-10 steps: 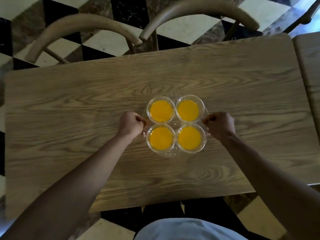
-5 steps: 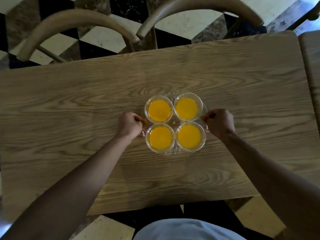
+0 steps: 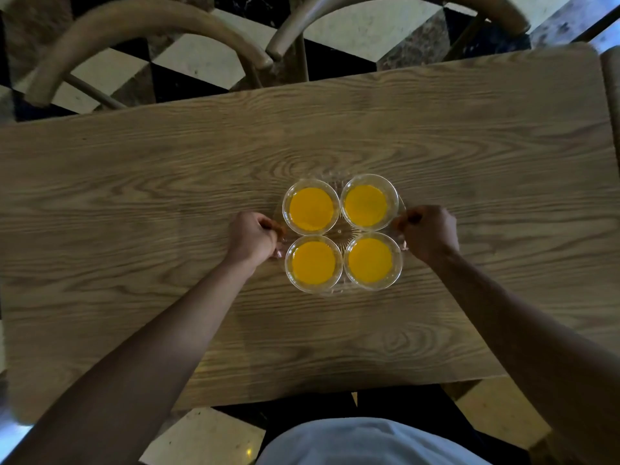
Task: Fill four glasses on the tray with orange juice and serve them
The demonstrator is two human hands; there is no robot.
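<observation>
Being gripped at its two side edges, the clear tray is sitting a little right of the middle of the wooden table. Its 9 o'clock edge is being pinched by the left hand, fingers curled tight around the rim; its 3 o'clock edge is being held the same way by the right hand, thumb on top. Whether the tray is resting on the wood or being held just above it cannot be told. Four glasses are being carried on it in a square, rims touching or nearly so: the far-left glass at 10 o'clock, the far-right glass at 2 o'clock, the near-left glass at 8 o'clock, the near-right glass at 4 o'clock. Each is being shown filled with orange juice. Two curved chair backs are being seen beyond the table's 12 o'clock edge, over a chequered floor.
</observation>
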